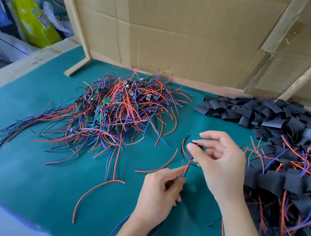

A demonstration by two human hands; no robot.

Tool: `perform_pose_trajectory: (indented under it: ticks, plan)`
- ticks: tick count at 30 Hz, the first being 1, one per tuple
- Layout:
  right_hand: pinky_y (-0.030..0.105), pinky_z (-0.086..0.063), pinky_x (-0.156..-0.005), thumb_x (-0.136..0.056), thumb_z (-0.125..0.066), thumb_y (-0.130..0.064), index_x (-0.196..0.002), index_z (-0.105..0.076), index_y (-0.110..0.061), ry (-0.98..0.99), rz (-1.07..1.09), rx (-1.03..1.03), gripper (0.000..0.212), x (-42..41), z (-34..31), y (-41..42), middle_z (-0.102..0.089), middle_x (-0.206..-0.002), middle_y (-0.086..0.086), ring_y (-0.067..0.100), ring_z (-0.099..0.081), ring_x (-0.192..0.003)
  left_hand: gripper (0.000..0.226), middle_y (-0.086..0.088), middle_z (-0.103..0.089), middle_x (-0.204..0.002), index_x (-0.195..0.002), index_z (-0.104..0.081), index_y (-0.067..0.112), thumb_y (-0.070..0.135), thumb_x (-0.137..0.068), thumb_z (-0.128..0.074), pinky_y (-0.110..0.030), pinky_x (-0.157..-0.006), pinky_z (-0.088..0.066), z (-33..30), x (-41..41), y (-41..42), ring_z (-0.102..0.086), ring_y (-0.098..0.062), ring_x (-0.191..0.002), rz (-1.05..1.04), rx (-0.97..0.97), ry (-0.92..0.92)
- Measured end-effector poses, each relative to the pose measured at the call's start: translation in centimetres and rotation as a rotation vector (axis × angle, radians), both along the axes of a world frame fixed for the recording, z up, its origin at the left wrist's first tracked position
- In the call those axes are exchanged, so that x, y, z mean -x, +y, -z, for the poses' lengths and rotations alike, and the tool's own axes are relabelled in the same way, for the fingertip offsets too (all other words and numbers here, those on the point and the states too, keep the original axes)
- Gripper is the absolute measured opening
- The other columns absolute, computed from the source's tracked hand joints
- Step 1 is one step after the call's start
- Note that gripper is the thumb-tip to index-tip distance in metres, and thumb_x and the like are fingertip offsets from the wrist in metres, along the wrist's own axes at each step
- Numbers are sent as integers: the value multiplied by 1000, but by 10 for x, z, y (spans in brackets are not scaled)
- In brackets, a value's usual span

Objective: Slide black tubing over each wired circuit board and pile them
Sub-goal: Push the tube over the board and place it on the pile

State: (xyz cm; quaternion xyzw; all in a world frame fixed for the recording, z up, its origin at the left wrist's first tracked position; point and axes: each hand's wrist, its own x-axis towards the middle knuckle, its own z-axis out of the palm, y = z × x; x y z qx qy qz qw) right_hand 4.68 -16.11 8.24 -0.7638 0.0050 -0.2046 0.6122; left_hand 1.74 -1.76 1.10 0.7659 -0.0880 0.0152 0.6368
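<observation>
Grip: my left hand [158, 189] pinches the red and black wire ends [186, 168] between thumb and forefinger; my right hand [221, 161] pinches a small dark piece at the wires' upper end, other fingers spread, and I cannot tell whether that piece is tubing or board
Where: the pinched wires hang over the green felt table mat [26, 170], between the two heaps
Supply: a tangled heap of bare green circuit boards with red, blue and black leads [112, 108] lies at centre left; loose flat black tubing sleeves [249, 111] lie at far right
Done pile: sleeved boards trailing wires [289, 185] stack near my right wrist
Handling: I judge the leads light and floppy, apt to snag neighbours; the sleeve soft and easily flattened; the board small and stiff with fragile solder joints
Hold: I would bunch the wire tips together, feed them through the sleeve's mouth, and steady the board by its edges
Backdrop: brown corrugated cardboard wall [190, 34]
</observation>
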Motion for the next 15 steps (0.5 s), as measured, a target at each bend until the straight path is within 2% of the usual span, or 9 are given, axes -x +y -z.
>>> perform_pose_trajectory:
  ticks: [2,4,7,9,11,12,15]
  plan:
    - [41,-59,-63,-77,-88,-17,-103,-62,-36,62,-16,35,41,-2,5,3,-79,-85,-7,21,-69,-58,32,-2,-64,-64,-105,-78,40,12,-98,-64,-20,-53,-49,1,0,1,-54,-5,-48,-34,9,-3]
    - [32,-55,-55,-78,-88,-11,-113,-58,-32,144,-43,-46,50,-4,10,7,-79,-83,-2,17,-67,-54,24,0,-65,-65,-99,-79,28,9,-98,-64,-21,-55,-48,0,0,2,-55,-6,-49,-63,48,11]
    - [23,-49,-50,-78,-87,-7,-117,-59,-26,271,-121,-180,52,-6,17,10,-79,-83,4,15,-63,-53,15,-1,-67,-64,-89,-73,18,10,-99,-65,-23,-53,-48,-1,-1,2,-56,-7,-49,-78,48,33]
    - [22,-49,-50,-79,-87,-5,-114,-63,-24,287,-134,-194,46,-7,19,10,-79,-82,5,14,-63,-53,14,-3,-69,-69,-107,-70,20,9,-99,-66,-23,-53,-49,-3,-1,2,-60,-10,-52,-88,142,71]
    - [21,-49,-50,-79,-86,-5,-112,-64,-24,278,-139,-193,44,-7,19,8,-78,-81,6,14,-63,-53,34,-5,-70,-75,-127,-59,22,7,-97,-68,-26,-56,-51,-4,-1,3,-65,-16,-59,-81,280,112]
    - [21,-49,-50,-79,-86,-4,-112,-65,-23,280,-151,-186,44,-7,19,7,-78,-80,6,14,-62,-53,38,-6,-70,-76,-130,-56,22,7,-97,-68,-27,-57,-52,-5,-1,3,-66,-19,-61,-65,307,111]
    - [23,-47,-50,-78,-85,-1,-111,-66,-20,309,-218,-169,42,-6,19,7,-77,-77,8,15,-60,-52,29,-5,-71,-76,-123,-62,21,9,-97,-69,-26,-59,-53,-5,0,4,-69,-21,-63,-28,261,85]
